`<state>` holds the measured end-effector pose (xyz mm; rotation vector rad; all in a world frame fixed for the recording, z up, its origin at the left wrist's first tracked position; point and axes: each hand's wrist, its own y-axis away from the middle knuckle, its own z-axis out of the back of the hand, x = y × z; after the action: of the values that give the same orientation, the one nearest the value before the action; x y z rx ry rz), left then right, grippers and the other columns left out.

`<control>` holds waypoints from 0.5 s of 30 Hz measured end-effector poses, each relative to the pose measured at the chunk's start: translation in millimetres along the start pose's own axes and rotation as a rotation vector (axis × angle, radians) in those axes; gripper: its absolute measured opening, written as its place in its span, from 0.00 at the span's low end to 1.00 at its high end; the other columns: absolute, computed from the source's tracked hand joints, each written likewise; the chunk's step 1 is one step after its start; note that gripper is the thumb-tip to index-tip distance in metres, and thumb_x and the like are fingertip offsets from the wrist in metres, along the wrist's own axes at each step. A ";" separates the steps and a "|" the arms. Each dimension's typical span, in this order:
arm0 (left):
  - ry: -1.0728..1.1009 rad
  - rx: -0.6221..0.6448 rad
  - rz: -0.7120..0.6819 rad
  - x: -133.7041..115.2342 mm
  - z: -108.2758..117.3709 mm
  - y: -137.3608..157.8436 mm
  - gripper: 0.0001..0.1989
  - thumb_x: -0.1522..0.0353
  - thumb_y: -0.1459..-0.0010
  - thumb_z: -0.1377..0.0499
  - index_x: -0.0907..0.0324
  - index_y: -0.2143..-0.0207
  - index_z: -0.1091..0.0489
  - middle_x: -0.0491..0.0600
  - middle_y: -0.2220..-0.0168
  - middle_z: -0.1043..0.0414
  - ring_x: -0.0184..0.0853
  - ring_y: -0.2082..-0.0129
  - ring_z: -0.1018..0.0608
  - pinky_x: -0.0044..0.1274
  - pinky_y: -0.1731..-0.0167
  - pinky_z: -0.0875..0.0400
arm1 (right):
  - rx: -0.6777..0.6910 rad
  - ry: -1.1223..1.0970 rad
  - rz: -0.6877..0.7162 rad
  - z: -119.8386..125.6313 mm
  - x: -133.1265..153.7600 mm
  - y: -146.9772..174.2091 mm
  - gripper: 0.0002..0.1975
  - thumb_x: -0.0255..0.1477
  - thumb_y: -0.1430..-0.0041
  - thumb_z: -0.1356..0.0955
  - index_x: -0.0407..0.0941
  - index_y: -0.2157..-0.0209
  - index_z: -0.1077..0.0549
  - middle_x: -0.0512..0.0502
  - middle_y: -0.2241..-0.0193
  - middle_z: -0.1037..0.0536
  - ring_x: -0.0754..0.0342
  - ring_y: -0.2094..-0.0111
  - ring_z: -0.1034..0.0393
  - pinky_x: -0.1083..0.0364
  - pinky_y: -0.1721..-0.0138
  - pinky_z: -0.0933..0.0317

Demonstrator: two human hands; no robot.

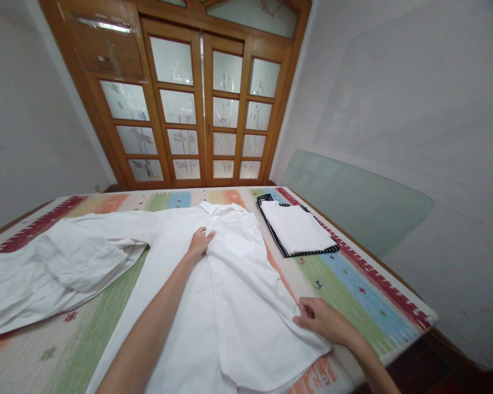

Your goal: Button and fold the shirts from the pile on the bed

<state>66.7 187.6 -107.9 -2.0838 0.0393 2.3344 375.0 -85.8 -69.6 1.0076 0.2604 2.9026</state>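
Left hand (200,242) and right hand (322,320) at a white shirt (250,290)
Left hand loosely bent over the front below the collar (214,208), grip indeterminable; right hand curled, pinching the side edge; shirt spread beneath both, on the table (349,303), left of folded clothes (298,228).

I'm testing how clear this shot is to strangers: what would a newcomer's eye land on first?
Probably the big white shirt, spread across the foreground, with the left hand on its front and the right hand at its right edge. Next, the small folded pile to its right, white on black-and-white stripes. Behind the table, wooden doors with frosted panes fill the background.
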 end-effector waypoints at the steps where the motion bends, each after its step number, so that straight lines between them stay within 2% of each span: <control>1: -0.077 0.004 -0.023 1.6 2.0 2.9 0.21 0.63 0.48 0.37 0.60 0.53 0.33 0.49 0.69 0.22 0.36 0.71 0.21 0.26 0.70 0.27 | 0.046 0.049 0.001 3.4 3.3 -2.6 0.17 0.38 0.52 0.30 0.45 0.82 0.39 0.55 0.83 0.35 0.59 0.78 0.43 0.58 0.76 0.54; 3: -0.195 -0.021 -0.103 3.1 4.0 9.5 0.26 0.66 0.47 0.38 0.58 0.46 0.38 0.49 0.65 0.22 0.36 0.67 0.21 0.26 0.65 0.27 | 0.049 0.106 0.012 13.8 10.3 -14.7 0.18 0.39 0.50 0.31 0.44 0.83 0.37 0.53 0.84 0.33 0.58 0.79 0.43 0.58 0.76 0.54; 6: -0.269 -0.088 -0.206 1.6 4.5 18.0 0.27 0.68 0.46 0.41 0.55 0.43 0.40 0.50 0.59 0.23 0.36 0.59 0.21 0.28 0.56 0.29 | -0.101 0.106 0.057 33.2 22.2 -51.0 0.19 0.40 0.42 0.36 0.44 0.82 0.34 0.51 0.83 0.30 0.57 0.79 0.39 0.58 0.74 0.50; 9: -0.312 -0.075 -0.269 -1.2 6.1 22.3 0.17 0.67 0.45 0.43 0.57 0.52 0.30 0.50 0.57 0.23 0.37 0.56 0.23 0.29 0.53 0.30 | -0.187 0.084 0.043 43.7 34.8 -101.1 0.09 0.30 0.44 0.35 0.43 0.76 0.29 0.49 0.80 0.26 0.58 0.80 0.35 0.58 0.74 0.46; 11: -0.316 -0.060 -0.290 -1.7 8.7 23.8 0.13 0.67 0.45 0.44 0.57 0.58 0.26 0.50 0.56 0.23 0.38 0.56 0.23 0.30 0.53 0.30 | -0.206 0.049 -0.013 41.7 42.4 -135.4 0.04 0.25 0.46 0.34 0.41 0.70 0.26 0.49 0.78 0.24 0.60 0.83 0.36 0.59 0.76 0.45; 15: -0.301 -0.091 -0.286 1.0 15.8 27.3 0.14 0.66 0.45 0.44 0.57 0.58 0.25 0.50 0.57 0.22 0.38 0.58 0.22 0.31 0.52 0.29 | -0.170 -0.042 -0.098 23.8 56.0 -192.4 0.08 0.23 0.46 0.34 0.39 0.63 0.26 0.49 0.80 0.24 0.59 0.84 0.35 0.60 0.77 0.44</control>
<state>50.2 160.7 -106.8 -1.6158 -0.3492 2.4723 345.7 113.0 -51.3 0.9976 0.0576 2.7571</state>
